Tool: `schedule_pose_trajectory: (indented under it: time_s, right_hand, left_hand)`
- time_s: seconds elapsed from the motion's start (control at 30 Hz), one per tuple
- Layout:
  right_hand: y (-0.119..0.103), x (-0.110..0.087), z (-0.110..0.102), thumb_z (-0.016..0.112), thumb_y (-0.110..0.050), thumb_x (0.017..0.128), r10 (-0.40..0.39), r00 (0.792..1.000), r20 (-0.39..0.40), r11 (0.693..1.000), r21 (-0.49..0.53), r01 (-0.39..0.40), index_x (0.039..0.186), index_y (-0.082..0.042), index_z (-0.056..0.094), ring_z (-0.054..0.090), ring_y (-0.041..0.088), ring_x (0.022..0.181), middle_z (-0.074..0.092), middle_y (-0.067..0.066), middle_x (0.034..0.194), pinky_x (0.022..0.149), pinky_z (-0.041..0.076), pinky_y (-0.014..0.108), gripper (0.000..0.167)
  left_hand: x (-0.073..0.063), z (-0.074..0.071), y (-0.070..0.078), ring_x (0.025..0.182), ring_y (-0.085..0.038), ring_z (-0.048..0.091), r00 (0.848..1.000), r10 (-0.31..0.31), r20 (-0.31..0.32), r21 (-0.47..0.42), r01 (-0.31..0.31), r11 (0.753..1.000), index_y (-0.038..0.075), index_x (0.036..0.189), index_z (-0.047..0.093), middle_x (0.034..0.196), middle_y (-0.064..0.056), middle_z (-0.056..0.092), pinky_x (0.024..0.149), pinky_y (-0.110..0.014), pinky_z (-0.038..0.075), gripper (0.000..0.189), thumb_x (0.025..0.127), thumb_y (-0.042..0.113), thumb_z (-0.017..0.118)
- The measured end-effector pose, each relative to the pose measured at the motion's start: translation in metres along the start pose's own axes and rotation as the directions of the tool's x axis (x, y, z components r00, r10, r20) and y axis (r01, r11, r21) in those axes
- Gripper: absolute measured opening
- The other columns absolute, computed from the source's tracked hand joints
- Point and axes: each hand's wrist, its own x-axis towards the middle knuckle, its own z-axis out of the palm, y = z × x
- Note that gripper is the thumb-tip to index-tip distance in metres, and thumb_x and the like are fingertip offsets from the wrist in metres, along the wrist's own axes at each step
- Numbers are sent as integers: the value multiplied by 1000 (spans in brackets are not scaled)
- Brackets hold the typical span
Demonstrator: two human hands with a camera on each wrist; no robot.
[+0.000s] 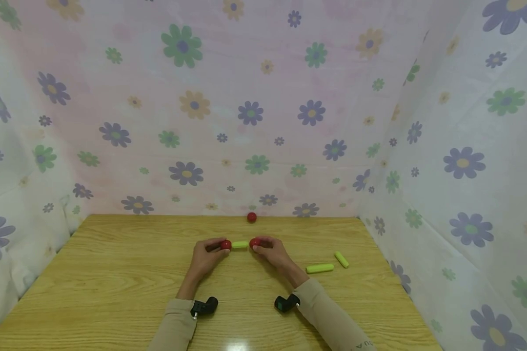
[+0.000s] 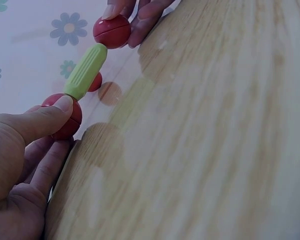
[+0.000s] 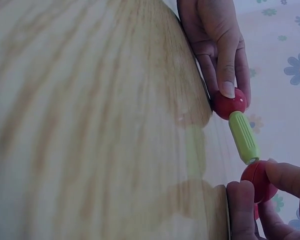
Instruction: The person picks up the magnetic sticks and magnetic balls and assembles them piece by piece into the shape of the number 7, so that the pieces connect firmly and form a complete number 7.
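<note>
Grips: left grip (image 1: 204, 263) and right grip (image 1: 273, 253) face each other over the bench (image 1: 114, 273), each clamped on one red ball.
Green rod: between the balls, rightward of the left grip, leftward of the right; no fingers seen wrapped round it.
Long axis: roughly left-right, about in line with both balls.
Left ball (image 1: 226, 245): touching the green rod (image 1: 239, 244), so left hand looks nearer.
Right ball (image 1: 253, 242): just beside the rod's other end; contact, can't tell.
</note>
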Motion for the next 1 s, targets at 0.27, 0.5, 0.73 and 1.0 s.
schedule_pose_trajectory:
  time_s: [0.27, 0.5, 0.73, 1.0]
  right_hand:
    - [-1, 1, 0, 63, -2, 100, -8, 1000, 14, 1000, 9, 8, 135, 13, 56, 65, 17, 104, 62, 30, 128, 87, 62, 37, 39]
    - [-1, 1, 3, 65, -8, 100, 6, 1000, -3, 1000, 8, -6, 136, 10, 57, 65, 15, 102, 62, 27, 129, 87, 62, 35, 41]
    - [0, 1, 2, 65, -6, 100, -22, 1000, 7, 1000, 7, 21, 136, 12, 55, 66, 17, 103, 61, 30, 129, 87, 62, 38, 42]
    - [2, 2, 1, 67, -9, 99, -15, 1000, -4, 1000, 6, 15, 132, 8, 61, 65, 12, 96, 65, 23, 125, 83, 61, 29, 38]
  left_hand:
    - [-1, 0, 1, 121, -39, 63, 1000, -3, 4, 9, 3, 1000, -6, 127, 68, 130, -27, 64, 93, -26, 59, 42, 86, -3, 79]
    - [-1, 0, 1, 121, -40, 63, 1000, 9, 7, -5, -9, 1000, -7, 126, 68, 129, -27, 65, 92, -24, 59, 42, 85, -5, 79]
    - [0, 0, 0, 121, -39, 63, 1000, 4, 5, -5, -4, 1000, -7, 126, 68, 129, -27, 65, 92, -24, 59, 42, 85, -5, 79]
    - [1, 0, -1, 121, -40, 63, 1000, 6, 4, -8, -6, 1000, -6, 126, 69, 129, -28, 64, 92, -24, 58, 41, 86, -2, 79]
